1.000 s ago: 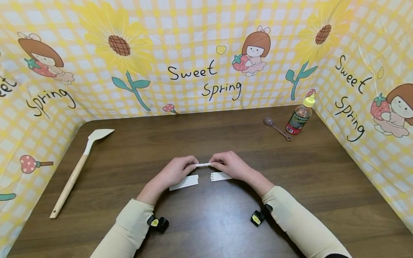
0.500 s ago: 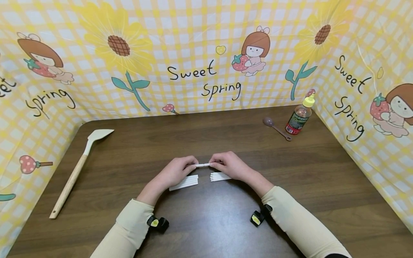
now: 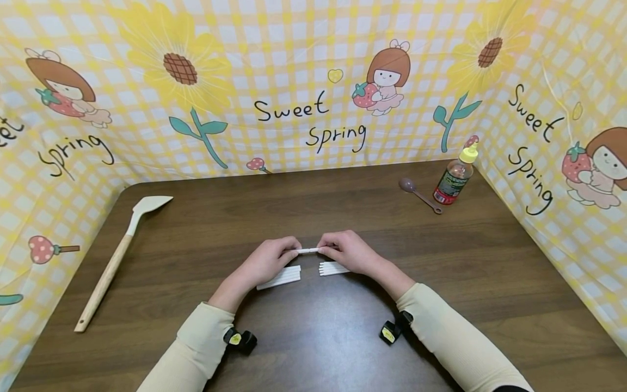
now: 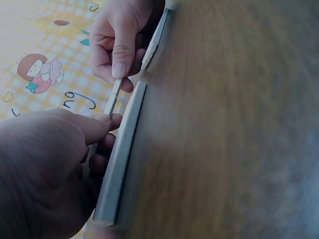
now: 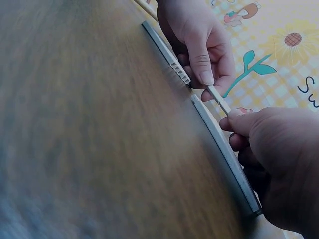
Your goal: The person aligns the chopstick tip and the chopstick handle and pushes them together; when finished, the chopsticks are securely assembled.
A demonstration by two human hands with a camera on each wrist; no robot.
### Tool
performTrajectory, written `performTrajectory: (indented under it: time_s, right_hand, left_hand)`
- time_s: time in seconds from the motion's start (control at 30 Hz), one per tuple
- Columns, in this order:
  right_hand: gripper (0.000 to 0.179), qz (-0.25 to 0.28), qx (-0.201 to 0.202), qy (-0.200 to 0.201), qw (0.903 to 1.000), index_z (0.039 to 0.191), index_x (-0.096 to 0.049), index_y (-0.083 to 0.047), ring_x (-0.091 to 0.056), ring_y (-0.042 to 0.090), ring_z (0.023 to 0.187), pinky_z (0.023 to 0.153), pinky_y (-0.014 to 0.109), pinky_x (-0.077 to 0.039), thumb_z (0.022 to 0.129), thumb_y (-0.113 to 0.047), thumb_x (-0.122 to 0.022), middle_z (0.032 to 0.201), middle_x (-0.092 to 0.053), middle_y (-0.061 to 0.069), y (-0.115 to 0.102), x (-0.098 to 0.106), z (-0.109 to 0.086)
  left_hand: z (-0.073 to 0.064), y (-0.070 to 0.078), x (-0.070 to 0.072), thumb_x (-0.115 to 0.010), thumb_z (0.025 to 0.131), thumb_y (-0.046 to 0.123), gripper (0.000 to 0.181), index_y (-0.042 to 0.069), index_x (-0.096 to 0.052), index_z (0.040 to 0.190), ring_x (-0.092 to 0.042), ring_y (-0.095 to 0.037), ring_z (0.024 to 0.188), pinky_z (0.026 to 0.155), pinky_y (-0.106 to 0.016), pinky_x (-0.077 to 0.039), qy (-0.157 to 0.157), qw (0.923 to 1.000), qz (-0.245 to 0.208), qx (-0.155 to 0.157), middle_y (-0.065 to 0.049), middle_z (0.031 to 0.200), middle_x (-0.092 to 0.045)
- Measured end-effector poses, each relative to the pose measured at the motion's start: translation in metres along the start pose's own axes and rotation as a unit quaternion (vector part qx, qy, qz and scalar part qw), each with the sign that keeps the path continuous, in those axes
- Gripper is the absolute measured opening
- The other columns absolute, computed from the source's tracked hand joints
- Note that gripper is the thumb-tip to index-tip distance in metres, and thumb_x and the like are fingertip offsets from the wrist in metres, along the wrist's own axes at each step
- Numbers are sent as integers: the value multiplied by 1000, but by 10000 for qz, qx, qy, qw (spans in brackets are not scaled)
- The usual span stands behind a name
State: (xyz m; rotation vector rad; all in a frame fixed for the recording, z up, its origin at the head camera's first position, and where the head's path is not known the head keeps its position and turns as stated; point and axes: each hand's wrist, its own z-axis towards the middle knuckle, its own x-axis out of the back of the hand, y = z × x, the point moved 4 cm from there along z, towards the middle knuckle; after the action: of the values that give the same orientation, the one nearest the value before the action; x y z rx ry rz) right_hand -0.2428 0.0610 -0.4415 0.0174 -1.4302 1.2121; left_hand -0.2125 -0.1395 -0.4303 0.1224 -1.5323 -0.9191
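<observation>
Between thumb and fingers, my left hand (image 3: 268,259) pinches one end of a thin white stick (image 3: 307,251). My right hand (image 3: 351,251) pinches its other end. A joint line shows near the stick's middle in the right wrist view, where two pieces (image 5: 218,99) meet end to end; I cannot tell whether they are locked together. Below my left hand lies a row of white sticks (image 3: 280,277), side by side. Partly covered by my right hand is a second row of white sticks (image 3: 334,268), with notched-looking ends facing the first row.
A spatula (image 3: 115,261) with a white head and wooden handle lies at the left. At the back right, a brown spoon (image 3: 420,196) lies beside a standing yellow-capped bottle (image 3: 454,177). Patterned cloth (image 3: 294,65) walls the table (image 3: 235,207) at the back and sides.
</observation>
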Motion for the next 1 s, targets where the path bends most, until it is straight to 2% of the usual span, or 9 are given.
performTrajectory:
  time_s: [1.0]
  right_hand:
    - [8,12,42,-44,10000,92,-72,-15,-54,6,71,71,27,-46,98,-16,-68,80,-66,-9,-3,0,0]
  left_hand:
    - [0,-2,-2,-64,100,10,5,14,-67,98,-56,-13,77,74,-35,-46,79,9999,-120,-81,5,87,-66]
